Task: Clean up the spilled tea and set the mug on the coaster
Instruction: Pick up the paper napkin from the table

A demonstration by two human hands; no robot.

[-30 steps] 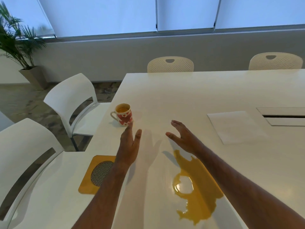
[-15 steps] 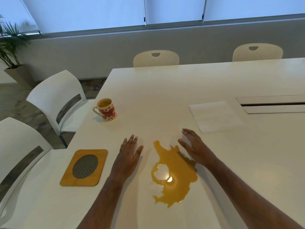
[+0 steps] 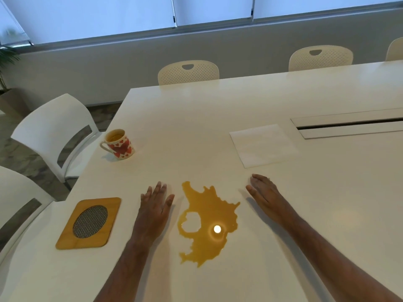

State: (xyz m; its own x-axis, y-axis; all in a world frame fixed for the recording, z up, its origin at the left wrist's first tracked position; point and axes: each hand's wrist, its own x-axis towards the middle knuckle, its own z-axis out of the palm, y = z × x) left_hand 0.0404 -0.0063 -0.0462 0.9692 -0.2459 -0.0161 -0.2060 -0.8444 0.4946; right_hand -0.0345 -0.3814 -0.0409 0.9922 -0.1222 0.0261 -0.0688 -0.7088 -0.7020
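While both hands lie flat and empty, left hand (image 3: 154,208) and right hand (image 3: 265,196) flanking the amber tea puddle (image 3: 207,223), the white heart-patterned ceramic mug (image 3: 118,143) stands upright beyond the square wooden coaster (image 3: 89,223); nearly full and breakable, best taken by its handle; the thin white napkin (image 3: 263,144) looks limp

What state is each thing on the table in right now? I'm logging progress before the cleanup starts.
Heart-patterned white ceramic mug: upright, tea inside, off the coaster.
Square wooden coaster with mesh centre: bare, flat on the table.
Amber tea puddle: unwiped.
White paper napkin: flat, untouched.
Left hand: open, holds nothing.
Right hand: open, holds nothing.
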